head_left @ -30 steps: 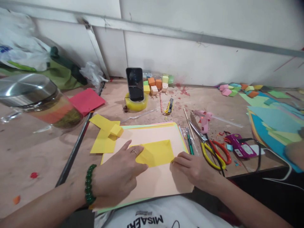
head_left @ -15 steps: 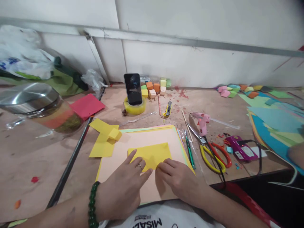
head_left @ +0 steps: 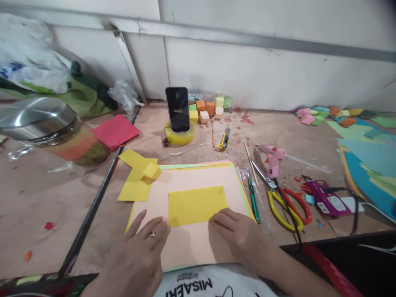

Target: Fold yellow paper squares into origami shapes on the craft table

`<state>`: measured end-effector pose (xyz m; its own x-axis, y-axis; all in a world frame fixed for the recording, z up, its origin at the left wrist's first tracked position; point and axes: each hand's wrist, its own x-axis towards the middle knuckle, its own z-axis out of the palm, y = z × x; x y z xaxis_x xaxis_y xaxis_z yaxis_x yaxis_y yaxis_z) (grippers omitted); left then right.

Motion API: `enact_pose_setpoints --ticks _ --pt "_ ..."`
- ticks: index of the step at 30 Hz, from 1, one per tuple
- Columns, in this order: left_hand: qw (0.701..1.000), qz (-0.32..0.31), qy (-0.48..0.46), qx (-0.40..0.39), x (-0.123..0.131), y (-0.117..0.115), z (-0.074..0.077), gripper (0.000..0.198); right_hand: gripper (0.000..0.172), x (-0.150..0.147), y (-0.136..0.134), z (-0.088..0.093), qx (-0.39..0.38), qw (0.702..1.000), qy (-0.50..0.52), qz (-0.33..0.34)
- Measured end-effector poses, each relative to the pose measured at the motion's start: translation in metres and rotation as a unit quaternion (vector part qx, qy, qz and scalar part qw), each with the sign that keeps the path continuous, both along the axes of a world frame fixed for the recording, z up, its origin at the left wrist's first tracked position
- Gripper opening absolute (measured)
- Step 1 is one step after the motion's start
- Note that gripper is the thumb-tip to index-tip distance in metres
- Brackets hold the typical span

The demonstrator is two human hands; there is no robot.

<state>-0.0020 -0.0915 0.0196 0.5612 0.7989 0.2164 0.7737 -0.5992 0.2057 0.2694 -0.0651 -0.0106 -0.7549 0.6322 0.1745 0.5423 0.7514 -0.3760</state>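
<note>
Yellow paper (head_left: 196,205) — left hand (head_left: 139,249) by corner, right hand (head_left: 241,235) touching.

1. The one camera sits on the person's head.
2. It looks forward and down, over the white shirt with black letters (head_left: 192,284) at the bottom edge.
3. The bare left hand (head_left: 139,249) and bare right hand (head_left: 238,231) are close to it.
4. Past them it sees the flat brown counter (head_left: 275,130), then the white wall (head_left: 235,70) at the top.
</note>
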Motion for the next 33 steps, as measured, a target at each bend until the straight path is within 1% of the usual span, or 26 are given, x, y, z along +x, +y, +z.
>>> enact_pose_setpoints --ticks 3,6,8,10,13,16,18,19,20,21,23,25,27,29,31,33 --pt "1.000 0.019 0.011 0.000 0.002 0.001 0.001 0.029 0.024 -0.003 0.000 0.001 0.005 1.000 0.000 -0.015" --pt "0.999 0.028 0.030 0.019 0.014 0.005 0.000 0.028 0.021 -0.012 0.002 0.001 0.040 0.998 -0.033 -0.023" --pt "0.999 -0.005 0.028 0.035 0.024 0.007 -0.005 0.031 0.019 -0.016 0.004 0.001 0.066 0.996 -0.049 -0.017" --pt "0.999 -0.015 0.028 0.038 0.029 0.009 -0.010 0.031 0.017 -0.017 0.005 0.001 0.070 0.996 -0.058 -0.018" --pt "0.999 -0.011 0.037 0.009 0.025 0.009 -0.011 0.034 0.017 -0.007 0.003 0.000 0.056 0.996 -0.062 -0.042" --pt "0.998 -0.001 0.041 -0.039 0.010 0.011 -0.006 0.032 0.024 0.008 -0.001 0.000 0.052 0.995 -0.040 -0.079" --pt "0.997 0.022 0.018 -0.071 0.000 0.016 -0.005 0.027 0.031 0.015 -0.004 0.000 0.044 0.994 -0.013 -0.096" --pt "0.997 0.044 -0.003 -0.063 -0.003 0.020 -0.006 0.025 0.032 0.017 -0.005 0.000 0.040 0.994 0.001 -0.102" --pt "0.995 0.078 -0.023 -0.050 -0.004 0.025 -0.008 0.028 0.032 0.017 -0.005 0.000 0.038 0.993 0.014 -0.108" --pt "0.991 0.107 -0.047 -0.058 -0.004 0.031 -0.011 0.037 0.032 0.017 -0.006 -0.001 0.039 0.992 0.023 -0.114" --pt "0.977 0.148 -0.104 -0.113 -0.001 0.042 -0.017 0.055 0.031 0.014 -0.007 -0.002 0.050 0.990 0.033 -0.124" --pt "0.961 0.166 -0.150 -0.161 0.004 0.050 -0.022 0.063 0.031 0.012 -0.008 -0.004 0.055 0.990 0.036 -0.129" --pt "0.952 0.157 -0.181 -0.192 0.010 0.052 -0.023 0.062 0.030 0.010 -0.008 -0.006 0.056 0.989 0.040 -0.127" --pt "0.956 0.140 -0.193 -0.172 0.015 0.047 -0.018 0.057 0.029 0.008 -0.007 -0.005 0.082 0.986 0.062 -0.131" --pt "0.973 0.119 -0.185 -0.065 0.019 0.036 -0.008 0.054 0.028 0.006 -0.007 0.000 0.155 0.971 0.095 -0.152" --pt "0.986 0.026 -0.150 0.068 0.024 0.022 0.005 0.058 0.031 0.002 -0.007 0.008 0.251 0.944 0.119 -0.177"
